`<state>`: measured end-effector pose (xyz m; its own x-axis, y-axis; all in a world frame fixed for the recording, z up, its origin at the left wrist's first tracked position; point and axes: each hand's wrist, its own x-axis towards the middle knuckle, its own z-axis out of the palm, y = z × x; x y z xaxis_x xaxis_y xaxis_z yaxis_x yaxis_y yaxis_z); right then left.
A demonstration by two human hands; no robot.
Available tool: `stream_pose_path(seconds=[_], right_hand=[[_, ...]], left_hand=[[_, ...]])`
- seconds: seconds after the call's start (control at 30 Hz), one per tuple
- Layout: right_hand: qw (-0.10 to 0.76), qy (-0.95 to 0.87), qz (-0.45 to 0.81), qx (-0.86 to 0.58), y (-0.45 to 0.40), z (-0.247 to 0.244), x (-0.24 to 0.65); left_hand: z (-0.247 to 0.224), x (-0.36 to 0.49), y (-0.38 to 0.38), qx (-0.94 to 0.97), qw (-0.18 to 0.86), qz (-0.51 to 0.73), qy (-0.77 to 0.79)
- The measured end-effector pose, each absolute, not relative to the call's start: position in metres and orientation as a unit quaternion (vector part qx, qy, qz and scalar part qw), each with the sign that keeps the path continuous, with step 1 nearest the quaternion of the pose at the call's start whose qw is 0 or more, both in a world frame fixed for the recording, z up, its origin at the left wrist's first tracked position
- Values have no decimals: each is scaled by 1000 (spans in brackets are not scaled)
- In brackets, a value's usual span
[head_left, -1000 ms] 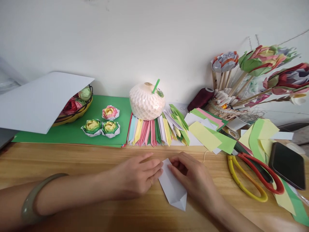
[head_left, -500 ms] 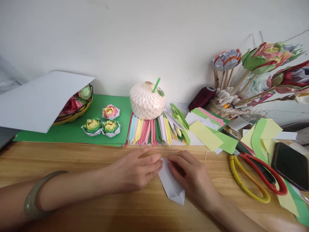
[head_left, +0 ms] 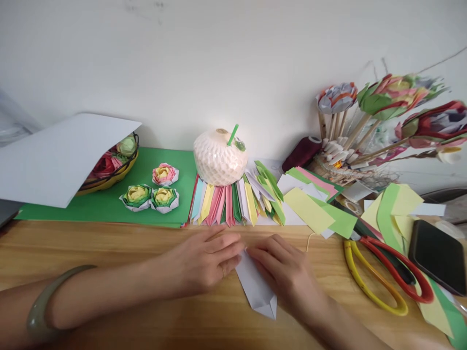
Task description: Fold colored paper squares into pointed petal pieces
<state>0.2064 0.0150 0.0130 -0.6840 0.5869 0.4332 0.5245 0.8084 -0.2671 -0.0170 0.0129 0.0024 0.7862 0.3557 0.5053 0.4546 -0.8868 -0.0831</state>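
A folded piece of white paper [head_left: 254, 284], long and narrow with a creased point at its near end, lies on the wooden table between my hands. My left hand [head_left: 215, 260] has its fingertips closed on the paper's far left edge. From the other side, my right hand [head_left: 286, 274] pinches the far end, fingers bent and close to the left fingertips. That far tip is mostly covered by my fingers. Just beyond the hands, folded coloured paper strips [head_left: 223, 206] stand in a row in front of a white textured, coconut-shaped object [head_left: 220, 158] with a green straw.
Scissors [head_left: 392, 272] with red and yellow handles lie right, beside a phone [head_left: 440, 255] and paper scraps [head_left: 310, 209]. Paper flowers [head_left: 166, 197] sit on green sheets [head_left: 87, 214] at left, near a basket [head_left: 127, 167] under white paper [head_left: 73, 155]. Flowers on sticks [head_left: 390, 97] stand back right.
My right fingers have drawn in towards the paper's far tip, closer to my left fingertips. The whole view has shifted slightly. The paper stays between my hands.
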Motion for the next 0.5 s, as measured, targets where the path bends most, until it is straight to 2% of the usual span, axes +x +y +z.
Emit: stream_pose_path(seconds=[0.5], right_hand=[[221, -944, 12, -244, 12, 18, 208]], left_hand=[[1, -17, 12, -946, 98, -237, -198]])
